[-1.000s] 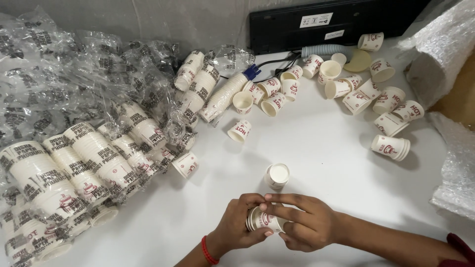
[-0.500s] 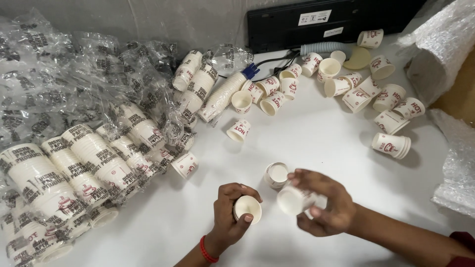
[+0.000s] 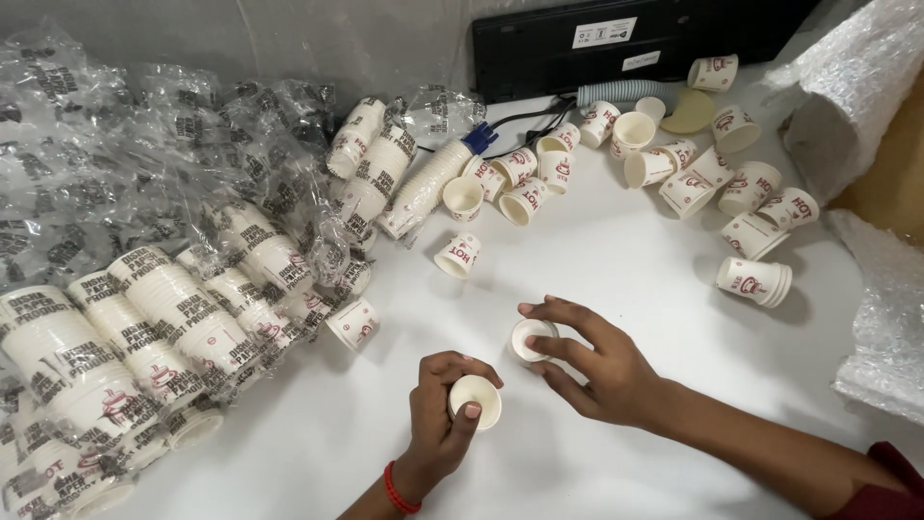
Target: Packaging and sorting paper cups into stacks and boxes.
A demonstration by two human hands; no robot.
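My left hand (image 3: 438,424) grips a small white paper cup (image 3: 475,402), its open mouth turned up toward me. A red band circles that wrist. Just to the right, my right hand (image 3: 592,364) reaches over a second paper cup (image 3: 530,338) that stands on the white table (image 3: 616,260). Its thumb and fingers close around that cup's rim. The two cups are a short gap apart.
Sleeves of stacked paper cups in clear plastic wrap (image 3: 144,318) fill the left side. Loose printed cups (image 3: 693,173) lie scattered at the back and right, with one (image 3: 458,255) near the middle. A black device (image 3: 626,43) with cables sits at the back. Bubble wrap (image 3: 866,87) lies at the right.
A second ago both hands held cups together near the front edge. They then drew apart, each with one cup. My right hand has since moved up onto the cup standing on the table.
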